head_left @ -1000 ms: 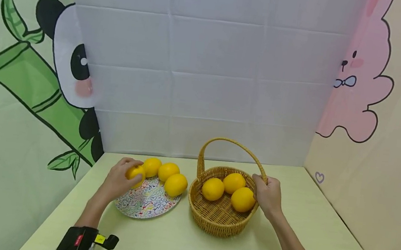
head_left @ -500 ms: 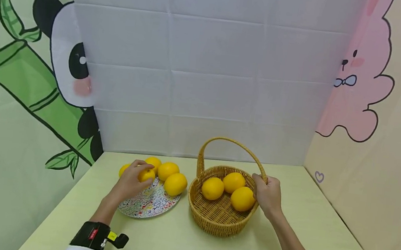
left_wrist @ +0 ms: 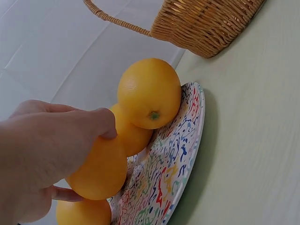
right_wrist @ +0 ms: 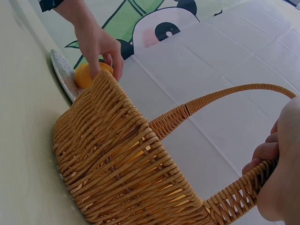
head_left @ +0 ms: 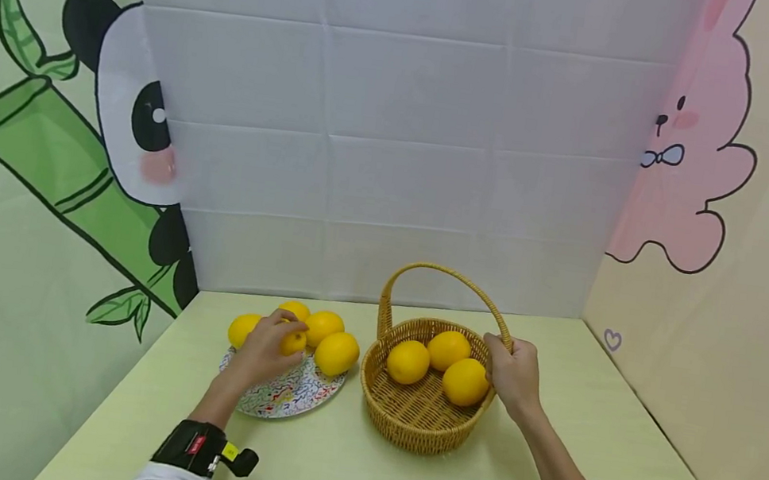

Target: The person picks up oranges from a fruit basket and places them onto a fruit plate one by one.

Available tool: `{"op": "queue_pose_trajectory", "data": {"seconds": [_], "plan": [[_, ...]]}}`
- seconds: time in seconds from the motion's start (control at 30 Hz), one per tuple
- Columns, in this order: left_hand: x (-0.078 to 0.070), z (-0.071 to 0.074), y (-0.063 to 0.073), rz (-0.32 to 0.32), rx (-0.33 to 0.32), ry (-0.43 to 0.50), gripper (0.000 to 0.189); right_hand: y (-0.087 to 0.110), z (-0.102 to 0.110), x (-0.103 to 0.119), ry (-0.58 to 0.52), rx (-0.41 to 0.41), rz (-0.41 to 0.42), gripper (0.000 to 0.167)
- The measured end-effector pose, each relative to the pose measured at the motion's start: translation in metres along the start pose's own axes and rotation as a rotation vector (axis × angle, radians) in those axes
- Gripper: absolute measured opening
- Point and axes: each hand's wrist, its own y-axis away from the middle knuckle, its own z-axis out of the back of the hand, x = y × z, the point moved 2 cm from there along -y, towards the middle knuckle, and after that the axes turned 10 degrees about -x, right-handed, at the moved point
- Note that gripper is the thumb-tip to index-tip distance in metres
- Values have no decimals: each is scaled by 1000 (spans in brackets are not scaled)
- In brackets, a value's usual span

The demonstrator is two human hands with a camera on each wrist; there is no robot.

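My left hand [head_left: 267, 352] holds an orange [left_wrist: 101, 168] between thumb and fingers, close over the round plate [head_left: 289, 398]. The plate has a speckled, many-coloured pattern. More oranges lie on it: one at the left [head_left: 242, 329], one at the back [head_left: 294, 309], others to the right of the hand, such as the near one [head_left: 337, 354]. My right hand [head_left: 517, 378] grips the lower right end of the handle [right_wrist: 234, 194] of a woven basket [head_left: 418, 438]. Inside the basket sit three oranges [head_left: 408, 363], leaving its front floor bare.
Both plate and basket stand on a pale table [head_left: 341, 475], the basket to the right of the plate. A white sheet [head_left: 407, 115] hangs behind the table. Printed cloths with a panda [head_left: 148, 115] and a pink animal [head_left: 698, 150] flank it.
My left hand has moved right across the plate with its orange, uncovering the orange at the plate's left. The right hand and the basket have stayed where they were.
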Motion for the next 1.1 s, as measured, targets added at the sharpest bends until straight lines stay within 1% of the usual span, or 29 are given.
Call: {"op": "queue_pose_trajectory", "data": {"seconds": [0.23,0.37,0.5,0.6,0.77,0.87,1.1], "plan": [[-5,-4,0,-93,18,-98,45,0,0,-1,-1,-2,-4,55],[-6,-5,1,-130,24,-136,44,-1,0,-1,-1,-4,0,54],[-5,-9,3,-145,42,-180,44,0,0,-1,1,-5,2,54],[-4,-12,3,-153,51,-195,45,0,0,-1,2,-6,0,54],[-3,-15,5,-171,45,-189,45,0,0,-2,1,-5,-8,54],[-2,-16,6,-172,51,-189,46,0,0,-1,-2,-3,-11,54],[-2,-17,8,-174,39,-186,45,0,0,-1,0,-5,-10,54]]}}
